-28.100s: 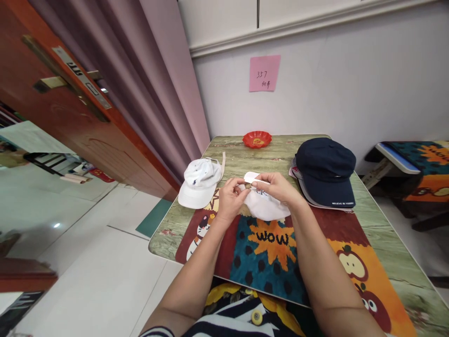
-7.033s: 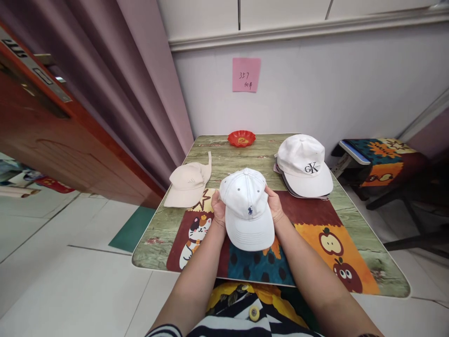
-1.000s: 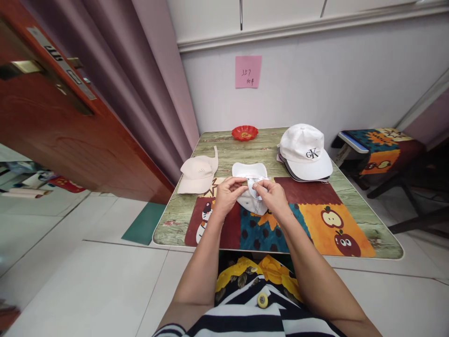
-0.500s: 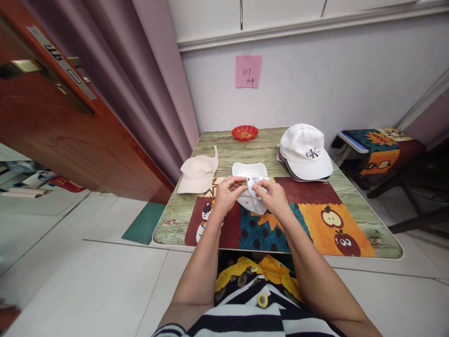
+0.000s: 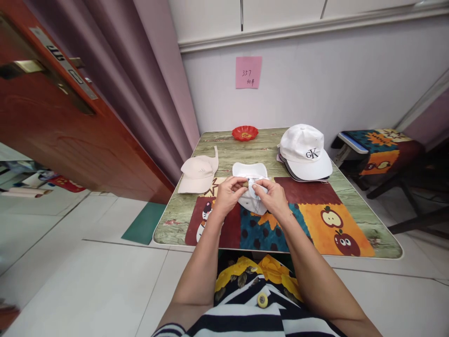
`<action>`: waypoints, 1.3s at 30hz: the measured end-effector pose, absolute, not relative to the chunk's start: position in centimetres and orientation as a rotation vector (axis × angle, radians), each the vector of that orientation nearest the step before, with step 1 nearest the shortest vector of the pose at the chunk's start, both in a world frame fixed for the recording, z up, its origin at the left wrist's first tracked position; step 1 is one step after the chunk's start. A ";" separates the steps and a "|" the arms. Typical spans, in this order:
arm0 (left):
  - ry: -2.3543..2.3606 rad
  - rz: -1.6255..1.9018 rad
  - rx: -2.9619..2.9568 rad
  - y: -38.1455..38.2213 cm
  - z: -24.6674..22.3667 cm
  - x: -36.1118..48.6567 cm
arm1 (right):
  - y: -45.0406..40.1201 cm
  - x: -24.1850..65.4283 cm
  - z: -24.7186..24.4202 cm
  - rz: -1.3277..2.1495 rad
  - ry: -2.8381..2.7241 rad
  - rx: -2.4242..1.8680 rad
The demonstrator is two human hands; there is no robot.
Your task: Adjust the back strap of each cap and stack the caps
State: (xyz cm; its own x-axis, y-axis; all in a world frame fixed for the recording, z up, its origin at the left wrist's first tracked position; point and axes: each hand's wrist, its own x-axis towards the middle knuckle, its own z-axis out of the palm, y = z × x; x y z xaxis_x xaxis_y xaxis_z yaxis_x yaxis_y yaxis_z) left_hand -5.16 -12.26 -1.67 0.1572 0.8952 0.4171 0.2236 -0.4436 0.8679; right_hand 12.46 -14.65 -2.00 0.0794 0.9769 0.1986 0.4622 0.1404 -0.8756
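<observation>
A white baseball cap (image 5: 251, 204) lies on the table with its brim facing away from me and its back opening toward me. Both hands pinch at the back strap area, close together above the crown. My left hand (image 5: 228, 193) closes thumb and forefinger on the strap's left part, where a small brownish piece shows between the hands. On the other side, my right hand (image 5: 272, 195) pinches the strap with thumb and forefinger. Fingers hide most of the strap, so its fastening cannot be made out.
A pale pink cap (image 5: 198, 174) with its strap sticking up rests at the left. Several stacked caps, topped by a white cap (image 5: 303, 150), stand at the right. Behind is a red dish (image 5: 244, 133). A patterned mat (image 5: 319, 224) covers the table's front part.
The hands stay in the same place, their fingers shifting slightly on the strap. A little more of the brownish piece shows between them now.
</observation>
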 end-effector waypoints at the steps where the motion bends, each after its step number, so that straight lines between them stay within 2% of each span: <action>1: 1.075 1.319 1.793 -12.3 -1.5 -5.1 | -14.7 12.4 -2.0 0.723 -1.522 -1.462; 7: 1.104 1.322 1.767 -12.6 -1.1 -4.9 | -14.7 12.5 -1.7 0.710 -1.543 -1.457; 16: 1.017 1.265 1.252 -12.4 -1.7 -4.5 | -14.6 12.3 -1.7 0.780 -1.550 -1.419; 39: 1.018 1.277 1.103 -12.8 -1.3 -4.7 | -14.4 12.5 -2.2 0.793 -1.494 -1.420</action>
State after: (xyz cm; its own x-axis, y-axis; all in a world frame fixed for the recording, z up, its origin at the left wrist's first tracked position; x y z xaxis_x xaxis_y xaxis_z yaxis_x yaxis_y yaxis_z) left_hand -4.75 -12.77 -1.34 0.0456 0.9986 0.0282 -0.1951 -0.0188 0.9806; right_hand 12.54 -14.40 -2.18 0.0646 0.9824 0.1754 0.4054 0.1348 -0.9042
